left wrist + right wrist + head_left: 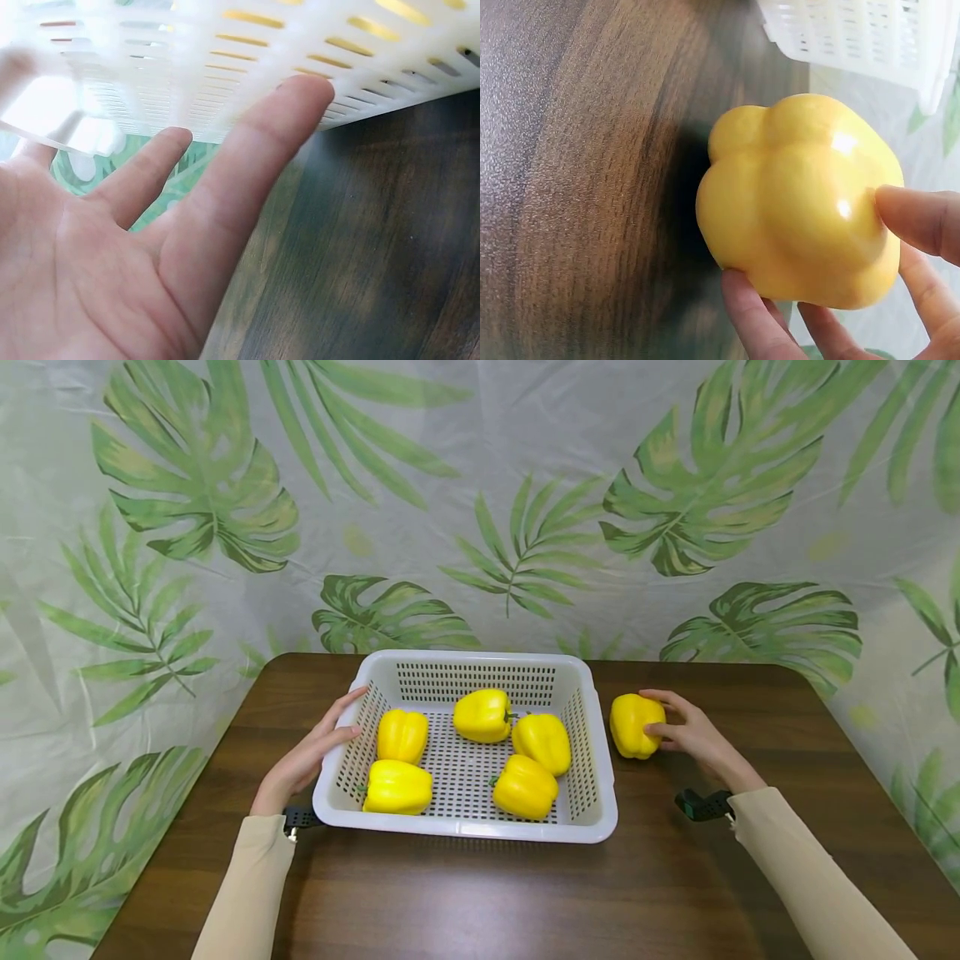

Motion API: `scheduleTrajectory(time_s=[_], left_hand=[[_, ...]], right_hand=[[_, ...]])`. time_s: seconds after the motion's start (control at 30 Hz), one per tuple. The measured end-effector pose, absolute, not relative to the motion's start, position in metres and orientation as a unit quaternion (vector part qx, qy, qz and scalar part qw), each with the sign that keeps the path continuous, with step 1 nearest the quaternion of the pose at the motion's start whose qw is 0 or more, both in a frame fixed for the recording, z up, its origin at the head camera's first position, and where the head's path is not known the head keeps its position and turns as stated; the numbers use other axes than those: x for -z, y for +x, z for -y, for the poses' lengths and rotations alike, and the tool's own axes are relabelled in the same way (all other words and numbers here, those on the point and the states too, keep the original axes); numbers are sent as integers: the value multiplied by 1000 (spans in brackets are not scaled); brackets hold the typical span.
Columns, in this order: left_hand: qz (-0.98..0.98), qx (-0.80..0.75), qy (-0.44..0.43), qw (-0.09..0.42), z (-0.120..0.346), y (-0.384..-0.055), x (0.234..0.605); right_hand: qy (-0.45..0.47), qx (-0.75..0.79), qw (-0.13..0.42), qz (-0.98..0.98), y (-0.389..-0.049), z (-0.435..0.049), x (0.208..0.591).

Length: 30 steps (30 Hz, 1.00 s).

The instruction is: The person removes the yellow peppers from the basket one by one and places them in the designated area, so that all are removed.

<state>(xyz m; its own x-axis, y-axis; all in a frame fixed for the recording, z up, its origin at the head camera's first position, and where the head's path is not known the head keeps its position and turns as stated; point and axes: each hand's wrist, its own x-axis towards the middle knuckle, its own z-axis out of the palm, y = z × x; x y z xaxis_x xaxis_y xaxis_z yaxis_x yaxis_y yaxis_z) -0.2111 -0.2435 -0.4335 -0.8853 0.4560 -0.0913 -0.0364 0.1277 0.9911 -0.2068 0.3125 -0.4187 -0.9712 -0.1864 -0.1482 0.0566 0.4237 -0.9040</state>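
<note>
We see the right hand point(693, 739) pinching a pepper point(630, 727) just right of the basket point(450, 831); the left hand point(300, 762), fingers straight, touches its left side. We'd flag glossy pepper slipping the pinch, or a left-hand push sliding basket across worktop point(487, 897) into it.

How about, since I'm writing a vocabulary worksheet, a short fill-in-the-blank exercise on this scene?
1. The basket contains ____ bell peppers.
2. Every pepper in view is coloured ____.
3. The pepper outside the basket is in the person's ____ hand.
4. In the head view, the left hand is at the basket's ____ side.
Missing words: five; yellow; right; left.
</note>
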Motion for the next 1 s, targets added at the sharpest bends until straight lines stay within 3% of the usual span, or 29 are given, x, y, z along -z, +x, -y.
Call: scheduleTrajectory(time_s=[0.27, 1.0], left_hand=[[-725, -647, 140, 190, 243, -211, 433], [-725, -649, 139, 184, 242, -209, 433]], right_hand=[[-41, 565, 108, -817, -204, -321, 421], [-60, 638, 27, -767, -196, -332, 398]])
